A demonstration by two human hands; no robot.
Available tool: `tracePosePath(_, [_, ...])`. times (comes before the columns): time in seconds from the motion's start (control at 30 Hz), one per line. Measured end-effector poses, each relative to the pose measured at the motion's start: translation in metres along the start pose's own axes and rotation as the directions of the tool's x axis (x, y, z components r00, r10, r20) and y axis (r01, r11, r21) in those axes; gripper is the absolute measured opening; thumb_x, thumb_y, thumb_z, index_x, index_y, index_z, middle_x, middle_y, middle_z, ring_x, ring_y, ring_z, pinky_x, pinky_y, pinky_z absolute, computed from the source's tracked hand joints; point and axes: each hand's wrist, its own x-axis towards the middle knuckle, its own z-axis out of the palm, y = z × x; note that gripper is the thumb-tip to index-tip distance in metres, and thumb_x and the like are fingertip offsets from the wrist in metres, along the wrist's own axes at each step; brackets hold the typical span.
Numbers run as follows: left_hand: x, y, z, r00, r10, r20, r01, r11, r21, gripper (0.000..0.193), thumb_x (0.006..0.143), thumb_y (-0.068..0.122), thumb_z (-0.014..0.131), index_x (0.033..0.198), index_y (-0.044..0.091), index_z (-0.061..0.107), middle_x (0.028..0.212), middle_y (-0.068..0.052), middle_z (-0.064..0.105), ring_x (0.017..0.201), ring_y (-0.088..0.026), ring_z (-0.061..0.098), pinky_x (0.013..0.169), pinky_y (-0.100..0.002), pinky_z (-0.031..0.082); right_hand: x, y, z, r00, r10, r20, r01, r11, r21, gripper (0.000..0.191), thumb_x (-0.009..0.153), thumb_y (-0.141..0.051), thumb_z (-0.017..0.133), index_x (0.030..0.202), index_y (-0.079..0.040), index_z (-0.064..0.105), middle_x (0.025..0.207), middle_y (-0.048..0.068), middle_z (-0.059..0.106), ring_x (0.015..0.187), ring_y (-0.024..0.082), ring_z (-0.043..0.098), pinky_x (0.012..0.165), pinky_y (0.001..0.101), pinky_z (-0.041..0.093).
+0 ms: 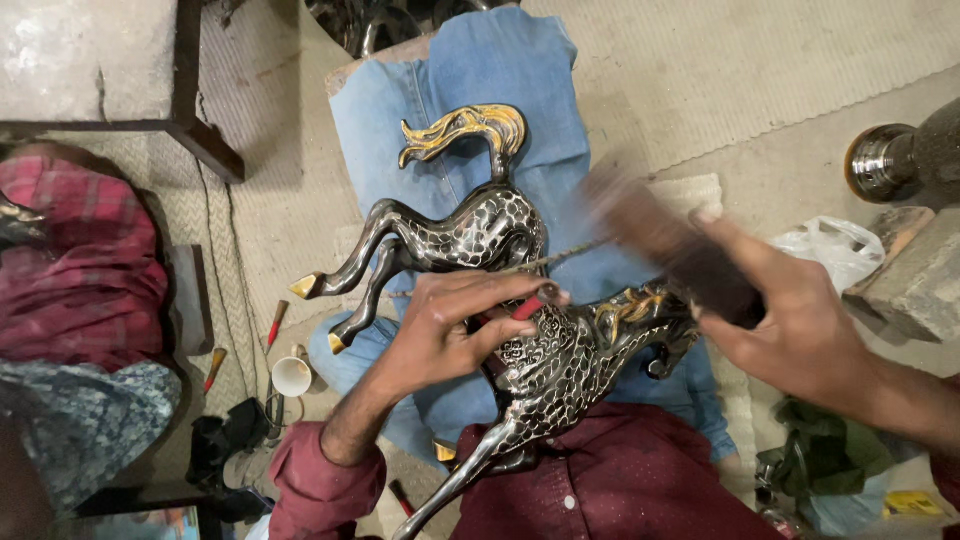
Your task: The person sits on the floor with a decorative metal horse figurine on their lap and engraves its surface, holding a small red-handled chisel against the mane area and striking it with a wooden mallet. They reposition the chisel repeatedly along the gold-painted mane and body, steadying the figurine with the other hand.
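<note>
A dark metal horse figure (500,240) with engraved patterning, gold tail, gold mane and gold hooves lies across my lap on a blue denim cloth (480,90). My left hand (450,325) rests on the horse's body and pinches a thin chisel with a red grip (530,305), its tip against the metal. My right hand (790,315) grips a dark wooden mallet (670,245), blurred with motion, just above the chisel's far end.
A small white cup (291,376) and red-handled tools (275,322) lie on the woven mat at left. A metal vase (900,160), a stone block (915,275) and a plastic bag (835,250) sit at right. A dark table leg (205,140) stands upper left.
</note>
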Motion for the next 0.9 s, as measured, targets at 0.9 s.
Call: tracePosePath(0.9, [0.0054,-0.0008,-0.0095,0.997,0.003,0.083,-0.005,1.0,0.031,0.045,0.09,0.023,0.079,0.13,0.005,0.069,0.109,-0.011,0.078,0.091,-0.025,0.077,0.08,-0.036,0.059,-0.0044,-0.0009,-0.004,1.0,0.026,-0.013,-0.027,0.988,-0.15,0.083,0.07,-0.01,0.082,0.146,-0.017,0.049,0.087,0.0,0.07,0.075,0.015,0.071,0.066,0.0322,0.058])
